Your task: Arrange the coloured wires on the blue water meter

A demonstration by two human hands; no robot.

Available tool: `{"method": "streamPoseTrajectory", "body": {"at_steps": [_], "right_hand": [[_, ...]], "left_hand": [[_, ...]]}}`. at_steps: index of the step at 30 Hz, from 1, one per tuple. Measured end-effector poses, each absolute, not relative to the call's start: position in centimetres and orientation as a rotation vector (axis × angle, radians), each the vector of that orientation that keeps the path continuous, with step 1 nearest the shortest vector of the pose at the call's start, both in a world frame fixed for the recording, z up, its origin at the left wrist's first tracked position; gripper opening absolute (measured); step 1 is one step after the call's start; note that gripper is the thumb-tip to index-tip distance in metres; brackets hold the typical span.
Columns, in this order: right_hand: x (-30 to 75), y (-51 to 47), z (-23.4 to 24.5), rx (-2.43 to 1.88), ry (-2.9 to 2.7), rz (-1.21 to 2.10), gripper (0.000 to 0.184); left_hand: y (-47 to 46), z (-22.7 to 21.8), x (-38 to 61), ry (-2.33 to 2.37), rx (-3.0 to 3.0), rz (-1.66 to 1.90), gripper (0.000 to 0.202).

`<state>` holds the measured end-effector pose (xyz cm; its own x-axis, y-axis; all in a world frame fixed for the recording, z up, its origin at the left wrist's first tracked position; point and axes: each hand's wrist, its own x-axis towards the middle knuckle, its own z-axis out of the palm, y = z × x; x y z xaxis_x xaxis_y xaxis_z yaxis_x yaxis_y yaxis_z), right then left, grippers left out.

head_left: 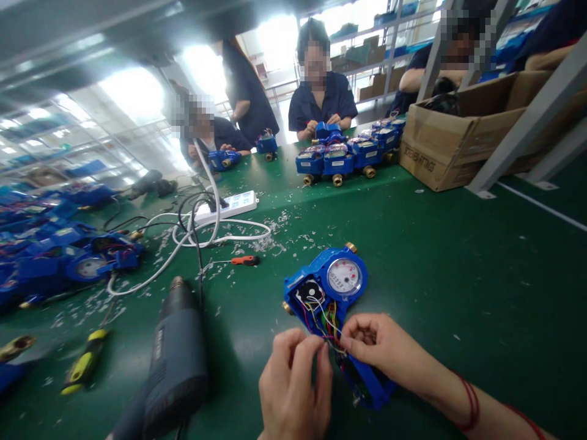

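A blue water meter [298,282] lies on the green table with its housing opened. Its round dial [345,277] faces up, and thin coloured wires [331,315] run out of the compartment beside it. Over the near end of these wires, my left hand [297,379] pinches with thumb and forefinger; wires pass at its fingertips. From the right, my right hand [389,348] pinches the white wire [338,331] close by. Below my right hand is the meter's blue cover part [370,385], partly hidden by that hand.
A heat gun [178,348], a yellow-black screwdriver [86,360] and an orange-handled screwdriver [245,261] lie to the left. Beyond are a white power strip [243,201] with looped cables and plastic scraps. Blue meters [337,160], a cardboard box [440,143] and people at work are across the table.
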<state>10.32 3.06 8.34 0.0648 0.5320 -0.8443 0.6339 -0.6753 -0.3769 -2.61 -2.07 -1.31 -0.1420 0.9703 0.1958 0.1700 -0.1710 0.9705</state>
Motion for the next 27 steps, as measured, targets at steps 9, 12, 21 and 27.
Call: {"method": "streamPoseTrajectory", "body": {"at_steps": [9,12,21,27], "right_hand": [[10.5,3.1,8.2,2.216,1.236,-1.653,0.022],[10.7,3.0,8.3,2.224,1.256,-1.639,0.02],[10.3,3.3,8.6,2.175,1.344,-1.583,0.019],[10.2,3.5,8.9,2.091,1.391,-1.493,0.022]], "left_hand": [[-2.9,-1.3,-1.0,1.101,1.104,1.12,0.006],[-2.7,-1.3,-0.9,1.076,1.011,1.027,0.012],[-3.5,-1.3,-0.3,1.012,0.772,0.928,0.026],[-3.8,-1.1,0.3,0.928,0.541,0.896,0.03]]}}
